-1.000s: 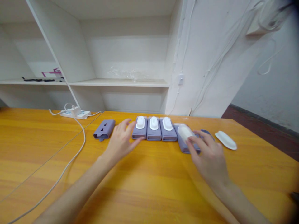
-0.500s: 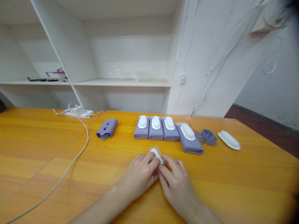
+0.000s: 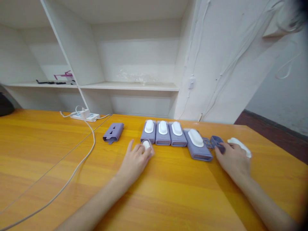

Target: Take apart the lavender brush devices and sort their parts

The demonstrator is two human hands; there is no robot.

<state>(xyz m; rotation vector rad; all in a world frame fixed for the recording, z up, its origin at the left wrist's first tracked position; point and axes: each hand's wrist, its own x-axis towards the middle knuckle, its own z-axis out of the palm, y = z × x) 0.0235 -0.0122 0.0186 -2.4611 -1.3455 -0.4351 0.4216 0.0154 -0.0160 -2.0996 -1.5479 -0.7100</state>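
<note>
Two-handed handling at the orange desk [image 3: 168, 192]. The left hand [image 3: 136, 158] is gripping a small white piece [image 3: 146, 145] with a clear rim, just in front of the leftmost of three lilac cases [image 3: 163, 138]; whether piece and case are touching, I cannot tell from here. The right hand [image 3: 232, 158] is touching an open lilac box [image 3: 216, 140], its thumb lying against the near wall; whether the fingers are gripping it is unclear. The step in hand appears to be holding one part while securing another. Lifting the box would be calling for a firm pinch, clear of the white oval shell [image 3: 242, 147] beside it.
</note>
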